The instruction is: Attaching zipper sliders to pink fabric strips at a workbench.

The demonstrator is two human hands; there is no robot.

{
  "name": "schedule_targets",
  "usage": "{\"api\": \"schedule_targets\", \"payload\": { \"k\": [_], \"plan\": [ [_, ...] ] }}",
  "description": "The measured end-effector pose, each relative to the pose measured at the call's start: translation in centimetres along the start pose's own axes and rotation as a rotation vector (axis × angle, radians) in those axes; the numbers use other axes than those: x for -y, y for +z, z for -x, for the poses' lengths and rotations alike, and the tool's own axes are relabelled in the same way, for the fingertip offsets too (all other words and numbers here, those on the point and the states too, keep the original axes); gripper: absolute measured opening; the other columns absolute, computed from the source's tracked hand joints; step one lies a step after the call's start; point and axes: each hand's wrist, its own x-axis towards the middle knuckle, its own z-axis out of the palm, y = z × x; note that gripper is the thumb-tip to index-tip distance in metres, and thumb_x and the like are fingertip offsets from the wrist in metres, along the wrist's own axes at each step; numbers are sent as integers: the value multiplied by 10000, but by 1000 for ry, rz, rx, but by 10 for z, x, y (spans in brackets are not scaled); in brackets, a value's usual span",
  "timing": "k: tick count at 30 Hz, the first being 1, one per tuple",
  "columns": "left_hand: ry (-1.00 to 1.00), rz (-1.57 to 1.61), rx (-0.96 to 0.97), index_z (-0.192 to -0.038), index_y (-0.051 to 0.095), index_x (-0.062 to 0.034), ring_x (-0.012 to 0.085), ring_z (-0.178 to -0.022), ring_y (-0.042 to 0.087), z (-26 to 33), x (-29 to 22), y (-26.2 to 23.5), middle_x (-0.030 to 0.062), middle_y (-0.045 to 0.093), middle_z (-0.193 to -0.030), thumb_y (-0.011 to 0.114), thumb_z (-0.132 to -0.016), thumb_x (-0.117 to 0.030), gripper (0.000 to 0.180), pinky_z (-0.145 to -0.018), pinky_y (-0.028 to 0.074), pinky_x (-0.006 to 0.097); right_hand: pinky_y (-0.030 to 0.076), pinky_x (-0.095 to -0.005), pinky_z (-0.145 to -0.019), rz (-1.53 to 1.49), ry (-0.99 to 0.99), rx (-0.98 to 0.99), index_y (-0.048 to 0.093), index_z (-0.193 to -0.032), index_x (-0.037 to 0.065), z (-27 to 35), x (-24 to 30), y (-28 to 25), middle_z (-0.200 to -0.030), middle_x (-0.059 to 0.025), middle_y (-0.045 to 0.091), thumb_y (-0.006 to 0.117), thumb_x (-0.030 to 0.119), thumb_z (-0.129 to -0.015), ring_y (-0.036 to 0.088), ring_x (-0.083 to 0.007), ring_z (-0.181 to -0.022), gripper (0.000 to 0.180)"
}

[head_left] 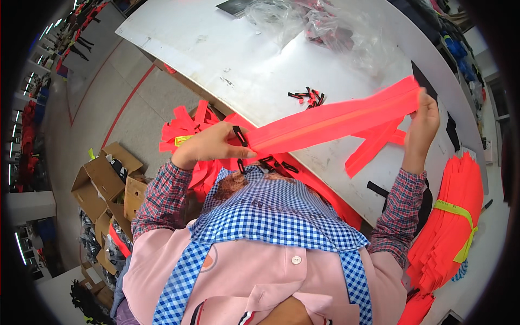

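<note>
A wide neon coral fabric strip (pixel 336 120) is stretched between my two hands, slanting up to the right over the white table. My left hand (pixel 214 145) pinches its near end between thumb and fingers; small black tabs (pixel 239 136) stick out beside that hand. At the far end, my right hand (pixel 423 120) grips the strip by its edge. A heap of similar coral strips (pixel 187 125), with a yellow piece among them, hangs below and behind my left hand. More black tabs (pixel 273 162) lie near the top of my blue checked apron (pixel 281 208).
On the white table (pixel 189 51) lie a small pile of black and red bits (pixel 311 97), a crossed coral strip (pixel 374 146) and clear plastic bags (pixel 325 27). A yellow-tied coral bundle (pixel 449 211) stands at right. Open cardboard boxes (pixel 100 181) sit on the floor at left.
</note>
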Motion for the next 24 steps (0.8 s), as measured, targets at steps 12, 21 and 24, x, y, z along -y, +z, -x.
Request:
{"api": "schedule_targets", "payload": {
  "k": [12,21,24],
  "plan": [
    [488,-279,399,-988,666,-8,289,-726,639,-11,-68,-12,181,654,-824,730,-786,-183,275,-665,481,373,455,-354,-905,397,8,1537,585,-1163,22,126,12,80,-1151,-176,602,743,465,-768,578,-267,-1077,614],
    [412,-466,134,-979,673,-26,308,-746,649,-35,-17,20,169,670,-822,717,-803,-364,383,-649,494,385,477,-372,-642,669,417,1949,641,-852,-20,111,-21,-6,-798,-164,648,657,429,-836,642,-278,-776,450],
    [327,-610,219,-994,668,-40,305,-794,647,-71,24,80,156,666,-854,682,-820,-364,369,-702,499,414,471,-411,-606,1064,496,2035,654,-838,-15,148,-43,-25,-680,-180,616,630,431,-848,609,-290,-652,447]
  ]
}}
